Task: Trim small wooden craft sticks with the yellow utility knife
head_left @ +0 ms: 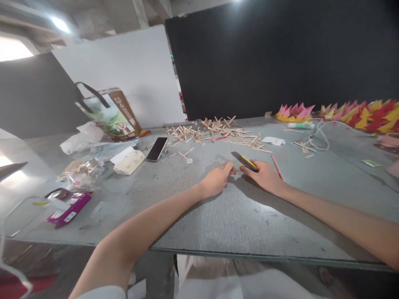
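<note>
Mid-table, the right hand (pixel 264 176) is wrapped around a cutter (pixel 245 161), blade end angled away; the left hand (pixel 218 179) pinches its fingertips together, steadying something too small to make out.

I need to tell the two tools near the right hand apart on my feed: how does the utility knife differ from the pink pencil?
The utility knife is dark with a yellow stripe, while the pink pencil is one plain colour. The knife is broad and flat; the pencil is thin and round. The knife is gripped in the right hand, pointing up-left toward the left hand; the pencil lies loose on the grey table beside that hand. Both are long, narrow tools.
</note>
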### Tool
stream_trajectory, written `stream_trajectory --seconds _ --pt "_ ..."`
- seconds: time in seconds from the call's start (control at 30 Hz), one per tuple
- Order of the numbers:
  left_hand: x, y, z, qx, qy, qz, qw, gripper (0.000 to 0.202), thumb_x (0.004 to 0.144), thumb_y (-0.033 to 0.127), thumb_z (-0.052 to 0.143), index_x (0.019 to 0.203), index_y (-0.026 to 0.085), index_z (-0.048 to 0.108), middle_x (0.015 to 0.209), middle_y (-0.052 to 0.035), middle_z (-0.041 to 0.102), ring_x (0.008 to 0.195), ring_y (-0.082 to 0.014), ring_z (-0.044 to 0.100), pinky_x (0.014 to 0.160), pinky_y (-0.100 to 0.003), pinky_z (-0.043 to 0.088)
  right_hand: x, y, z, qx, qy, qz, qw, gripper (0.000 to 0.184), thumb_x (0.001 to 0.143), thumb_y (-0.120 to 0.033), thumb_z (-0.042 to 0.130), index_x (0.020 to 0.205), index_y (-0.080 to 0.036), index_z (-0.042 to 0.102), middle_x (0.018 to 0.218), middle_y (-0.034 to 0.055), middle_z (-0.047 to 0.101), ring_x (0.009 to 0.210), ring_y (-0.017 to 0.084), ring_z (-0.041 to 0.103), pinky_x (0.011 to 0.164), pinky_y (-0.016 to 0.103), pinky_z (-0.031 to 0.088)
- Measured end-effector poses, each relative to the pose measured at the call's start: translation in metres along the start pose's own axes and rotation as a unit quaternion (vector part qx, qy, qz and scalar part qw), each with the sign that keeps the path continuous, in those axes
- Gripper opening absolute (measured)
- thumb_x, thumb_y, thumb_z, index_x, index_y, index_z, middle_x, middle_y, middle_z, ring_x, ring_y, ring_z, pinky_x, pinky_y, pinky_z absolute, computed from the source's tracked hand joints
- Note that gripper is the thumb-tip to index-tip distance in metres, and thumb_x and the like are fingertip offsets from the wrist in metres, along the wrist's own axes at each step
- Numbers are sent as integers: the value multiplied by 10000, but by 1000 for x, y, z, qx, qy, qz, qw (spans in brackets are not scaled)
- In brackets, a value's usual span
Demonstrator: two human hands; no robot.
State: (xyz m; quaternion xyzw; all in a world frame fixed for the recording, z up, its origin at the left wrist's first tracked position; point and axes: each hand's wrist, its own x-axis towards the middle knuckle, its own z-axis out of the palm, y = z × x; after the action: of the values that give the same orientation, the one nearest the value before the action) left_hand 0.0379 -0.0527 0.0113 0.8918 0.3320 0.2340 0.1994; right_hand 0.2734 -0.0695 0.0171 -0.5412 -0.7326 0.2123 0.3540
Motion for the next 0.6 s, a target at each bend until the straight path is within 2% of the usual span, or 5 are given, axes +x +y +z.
stream_trajectory --seconds 0.17,0.3,0.5,0.6 --pt "4 2 -1 -17 55 -79 995 144 1032 159 389 1094 214 507 997 -61 688 893 -204 674 826 -335 531 0 1 0 5 5 6 1000 483 940 -651 585 832 -189 677 676 -17 503 660 178 471 600 294 341" --pt "8 2 -1 -40 90 -130 987 155 1087 260 369 1090 207 515 978 -62 694 854 -198 672 823 -341 536 -1 1 0 9 14 6 1000 473 934 -644 594 777 -200 630 674 -18 494 656 173 462 603 296 343" --pt "8 1 -2 -44 93 -134 986 169 1103 325 380 1107 210 504 944 -44 684 830 -190 674 812 -329 531 0 0 -2 9 16 5 1000 467 937 -640 588 806 -196 651 688 -11 522 674 183 474 608 304 342" --pt "7 5 -3 -17 82 -103 991 246 1110 385 374 1014 215 524 909 -41 680 848 -199 670 832 -337 521 0 1 -2 16 19 -1 1000 479 942 -652 582 826 -193 656 688 -9 522 669 184 471 602 305 340"
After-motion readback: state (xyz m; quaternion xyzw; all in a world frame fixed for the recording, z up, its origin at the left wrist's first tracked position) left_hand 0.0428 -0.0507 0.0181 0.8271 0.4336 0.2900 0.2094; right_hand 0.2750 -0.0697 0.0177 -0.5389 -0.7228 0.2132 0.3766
